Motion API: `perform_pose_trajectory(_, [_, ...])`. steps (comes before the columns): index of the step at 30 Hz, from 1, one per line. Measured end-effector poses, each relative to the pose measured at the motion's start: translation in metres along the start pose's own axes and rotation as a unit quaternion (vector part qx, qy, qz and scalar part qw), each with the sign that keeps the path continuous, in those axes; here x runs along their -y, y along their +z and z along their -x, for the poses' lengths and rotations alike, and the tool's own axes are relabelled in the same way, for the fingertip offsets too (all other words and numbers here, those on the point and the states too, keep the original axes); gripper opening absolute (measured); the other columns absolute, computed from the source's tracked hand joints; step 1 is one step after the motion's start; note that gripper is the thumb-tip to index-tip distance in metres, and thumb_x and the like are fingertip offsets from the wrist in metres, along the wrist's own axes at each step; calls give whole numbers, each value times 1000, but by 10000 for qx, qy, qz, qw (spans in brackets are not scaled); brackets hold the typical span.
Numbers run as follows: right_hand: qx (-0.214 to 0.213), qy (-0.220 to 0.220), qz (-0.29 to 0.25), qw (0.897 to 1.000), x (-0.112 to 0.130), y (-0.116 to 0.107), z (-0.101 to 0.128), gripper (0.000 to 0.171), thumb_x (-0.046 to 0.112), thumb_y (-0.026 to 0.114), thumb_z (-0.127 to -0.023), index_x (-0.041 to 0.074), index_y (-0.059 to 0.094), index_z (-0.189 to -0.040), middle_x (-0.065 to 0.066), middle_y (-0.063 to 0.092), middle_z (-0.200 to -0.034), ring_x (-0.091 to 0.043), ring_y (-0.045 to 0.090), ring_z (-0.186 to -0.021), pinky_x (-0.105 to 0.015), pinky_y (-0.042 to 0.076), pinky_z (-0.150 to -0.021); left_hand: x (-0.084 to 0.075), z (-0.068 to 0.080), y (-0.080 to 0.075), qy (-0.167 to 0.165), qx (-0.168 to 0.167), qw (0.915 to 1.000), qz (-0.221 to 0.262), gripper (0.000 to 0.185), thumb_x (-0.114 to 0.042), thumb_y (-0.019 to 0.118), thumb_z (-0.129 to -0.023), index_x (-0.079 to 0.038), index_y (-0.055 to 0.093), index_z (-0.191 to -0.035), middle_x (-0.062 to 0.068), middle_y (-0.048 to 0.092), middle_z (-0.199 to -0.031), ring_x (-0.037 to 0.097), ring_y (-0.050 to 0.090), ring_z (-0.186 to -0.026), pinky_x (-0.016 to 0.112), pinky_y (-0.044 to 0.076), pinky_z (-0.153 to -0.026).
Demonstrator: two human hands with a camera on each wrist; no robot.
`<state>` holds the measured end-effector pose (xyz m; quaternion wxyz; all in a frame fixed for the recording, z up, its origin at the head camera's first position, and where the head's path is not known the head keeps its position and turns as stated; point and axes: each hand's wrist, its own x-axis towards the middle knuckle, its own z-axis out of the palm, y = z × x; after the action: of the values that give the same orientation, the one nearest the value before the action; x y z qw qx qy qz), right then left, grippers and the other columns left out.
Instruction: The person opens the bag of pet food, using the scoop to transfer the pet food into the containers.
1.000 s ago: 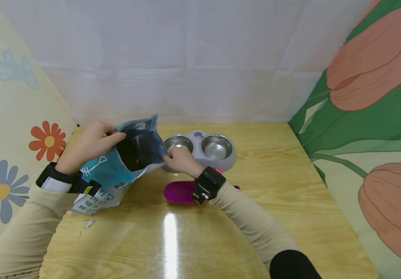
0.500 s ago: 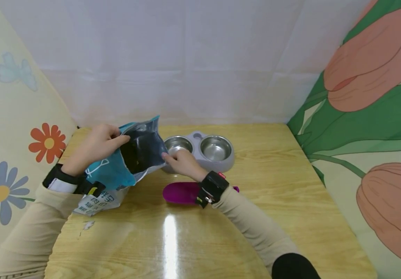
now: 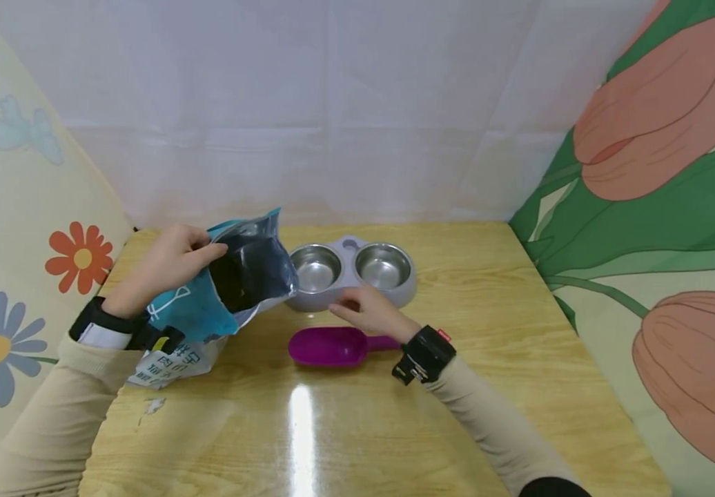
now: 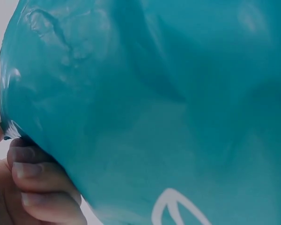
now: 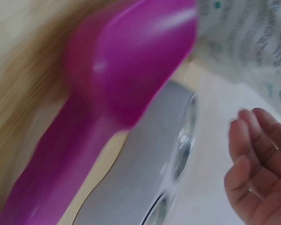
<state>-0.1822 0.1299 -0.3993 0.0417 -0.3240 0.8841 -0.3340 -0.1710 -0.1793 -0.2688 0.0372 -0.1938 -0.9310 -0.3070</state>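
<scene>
Purple scoop near, blue bag open: we seem ready to scoop.
The scoop lies on the tabletop; our right hand, fingers bent and holding nothing, probably needs its handle next. Our left hand pinches the bag's mouth; the double bowl stands beyond.

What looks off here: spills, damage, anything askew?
A pale, jagged patch on the table, just below the bag in the head view. It breaks the wood grain, so possibly chipped or peeled surface; could be a stuck scrap. No spill visible.
</scene>
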Motion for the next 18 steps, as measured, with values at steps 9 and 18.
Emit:
perform_pose_trajectory(9, [294,440,1765,9829,-31,0,44,56,49,73,-68,2,64,-98,-9,64,-94,-24,60,-85,-37,47,-72,2,1,-3,111,-91,9999,61,41,-18,55,-90,-7,42,-52,-1,28,-47,16,33,-41,28,26,-43])
perform_pose_trajectory(18, [677,1272,1812,9728,-49,8,67,28,27,80,-66,10,64,-82,3,56,-70,-13,50,-64,-32,41,-61,3,2,-2,106,-2,9999,10,40,-16,55,-90,-7,42,-53,-1,28,-48,18,35,-43,27,26,-43])
